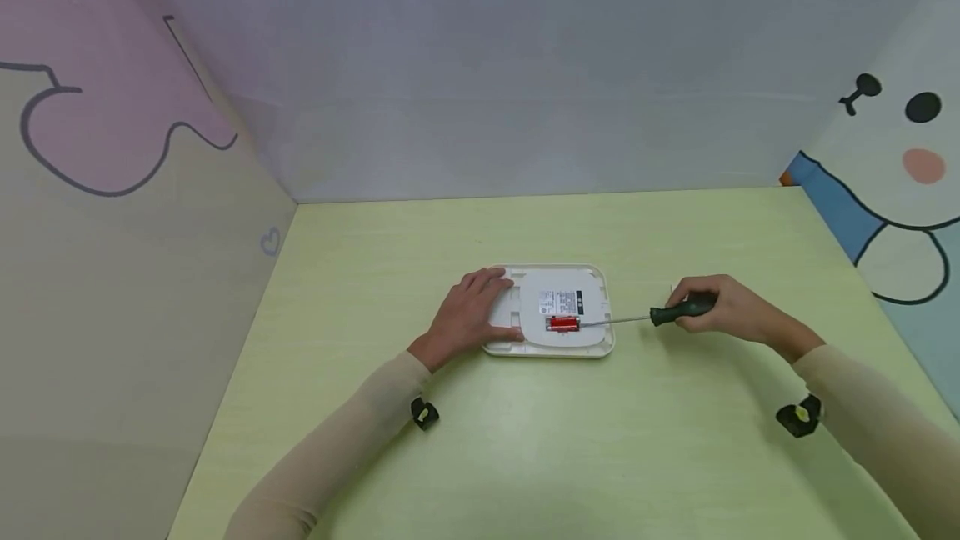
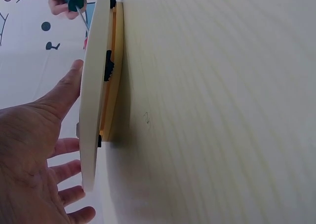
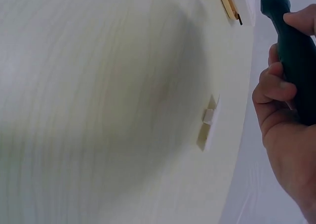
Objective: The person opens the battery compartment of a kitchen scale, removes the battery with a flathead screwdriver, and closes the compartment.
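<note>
A flat white device (image 1: 570, 277) with rounded corners lies on the table, its labelled side up. Red battery cells (image 1: 564, 323) sit in a small recess in it; how many is hard to tell. My left hand (image 1: 468, 311) rests on the device's left end with thumb and fingers spread apart. From the right, my right hand (image 1: 716, 307) grips a screwdriver (image 1: 678, 309) by its dark green handle. The screwdriver's thin metal shaft points left, its tip at the right end of the red cells. In the right wrist view, fingers and thumb wrap the handle (image 3: 296, 61).
A small white plastic piece (image 3: 210, 123) stands on the table below my right hand. The pale yellow-green table (image 1: 480, 448) meets a white back wall (image 1: 525, 73). Cartoon-printed panels stand at the left (image 1: 112, 273) and right (image 1: 900, 190).
</note>
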`<state>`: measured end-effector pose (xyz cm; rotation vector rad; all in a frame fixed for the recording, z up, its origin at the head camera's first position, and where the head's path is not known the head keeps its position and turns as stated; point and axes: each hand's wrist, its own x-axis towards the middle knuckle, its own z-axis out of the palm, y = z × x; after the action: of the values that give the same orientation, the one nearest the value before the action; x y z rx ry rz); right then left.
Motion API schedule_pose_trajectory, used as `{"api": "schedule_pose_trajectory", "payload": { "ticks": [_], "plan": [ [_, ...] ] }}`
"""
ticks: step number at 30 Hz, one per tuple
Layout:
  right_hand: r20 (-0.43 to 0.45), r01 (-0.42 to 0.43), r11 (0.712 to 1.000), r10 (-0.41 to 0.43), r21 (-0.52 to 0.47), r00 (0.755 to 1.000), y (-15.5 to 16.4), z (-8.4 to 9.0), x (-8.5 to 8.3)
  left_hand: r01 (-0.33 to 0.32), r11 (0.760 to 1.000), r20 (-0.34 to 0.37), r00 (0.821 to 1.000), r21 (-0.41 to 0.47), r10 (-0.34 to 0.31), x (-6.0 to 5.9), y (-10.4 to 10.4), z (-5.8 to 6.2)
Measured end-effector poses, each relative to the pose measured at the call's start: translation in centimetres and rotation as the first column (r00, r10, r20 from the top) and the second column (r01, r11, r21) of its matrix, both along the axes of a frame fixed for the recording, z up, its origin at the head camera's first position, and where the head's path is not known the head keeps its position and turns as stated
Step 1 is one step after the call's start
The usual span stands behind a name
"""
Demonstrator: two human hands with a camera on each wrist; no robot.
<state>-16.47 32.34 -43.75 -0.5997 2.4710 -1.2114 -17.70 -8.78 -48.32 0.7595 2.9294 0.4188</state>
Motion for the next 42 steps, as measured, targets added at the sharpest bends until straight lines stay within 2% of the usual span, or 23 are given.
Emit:
{"api": "schedule_pose_trajectory", "payload": {
  "ticks": [3, 10, 22, 32, 42],
  "plan": [
    [0.028, 0.023, 0.999, -0.021, -0.041, 0.999, 0.2, -0.8, 0.1, -0.002, 1.0, 0.002, 1.0, 0.0, 0.002, 0.0, 0.0, 0.0],
    [0.028, 0.045, 0.996, -0.043, -0.074, 0.999, 0.3, -1.6, 0.3, 0.002, 1.0, 0.007, 1.0, -0.001, -0.002, -0.1, 0.0, 0.0],
    [0.004, 0.029, 0.997, -0.028, -0.075, 1.0, 0.4, -1.2, 1.0, 0.006, 1.0, -0.018, 1.0, 0.013, -0.006, 0.0, 0.0, 0.0],
    [-0.008, 0.023, 0.998, -0.024, -0.066, 1.0, 0.3, -1.0, 1.3, -0.001, 1.0, -0.009, 1.0, 0.024, 0.001, 0.0, 0.0, -0.1],
    [0.001, 0.042, 0.999, -0.042, -0.031, 0.999, 0.6, 0.0, 1.5, -0.003, 1.0, -0.023, 1.0, 0.014, 0.003, 0.1, 0.0, 0.1]
  ]
}}
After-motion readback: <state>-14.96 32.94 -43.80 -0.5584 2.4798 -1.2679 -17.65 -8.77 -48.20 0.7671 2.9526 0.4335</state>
